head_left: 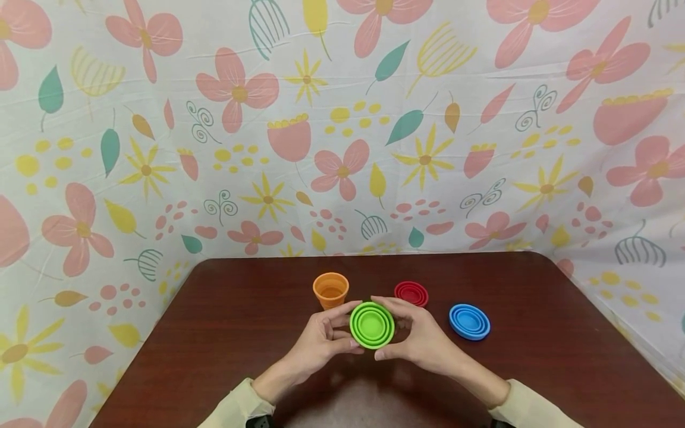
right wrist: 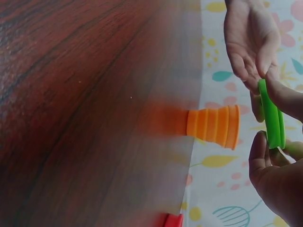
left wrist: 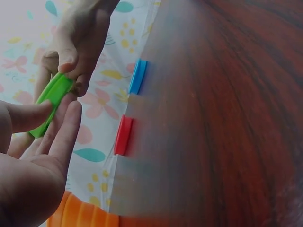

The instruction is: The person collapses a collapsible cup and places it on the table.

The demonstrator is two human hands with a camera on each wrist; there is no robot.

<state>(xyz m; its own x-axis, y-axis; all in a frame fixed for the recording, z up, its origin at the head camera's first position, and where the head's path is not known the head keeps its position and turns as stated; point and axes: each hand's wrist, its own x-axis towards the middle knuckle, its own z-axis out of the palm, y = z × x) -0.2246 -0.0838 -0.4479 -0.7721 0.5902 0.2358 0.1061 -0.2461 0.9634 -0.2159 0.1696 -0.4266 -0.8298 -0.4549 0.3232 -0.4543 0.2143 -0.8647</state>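
Note:
A green collapsible cup (head_left: pixel 371 325), folded flat into rings, is held above the table with its open side toward the head camera. My left hand (head_left: pixel 317 348) grips its left edge between thumb and fingers. On the opposite edge, my right hand (head_left: pixel 423 337) pinches it the same way. The left wrist view shows the folded green cup (left wrist: pixel 53 101) edge-on as a thin disc between the two hands. Behind my left hand an orange collapsible cup (head_left: pixel 330 289) stands upright, pulled out to full height; its stepped wall (right wrist: pixel 215 124) shows in the right wrist view.
A red folded cup (head_left: pixel 411 293) lies behind my right hand, and a blue folded cup (head_left: pixel 470 321) lies farther right. All stand on a dark brown wooden table (head_left: pixel 214 333). A flower-patterned cloth (head_left: pixel 342 119) hangs behind the table's far edge and along its sides.

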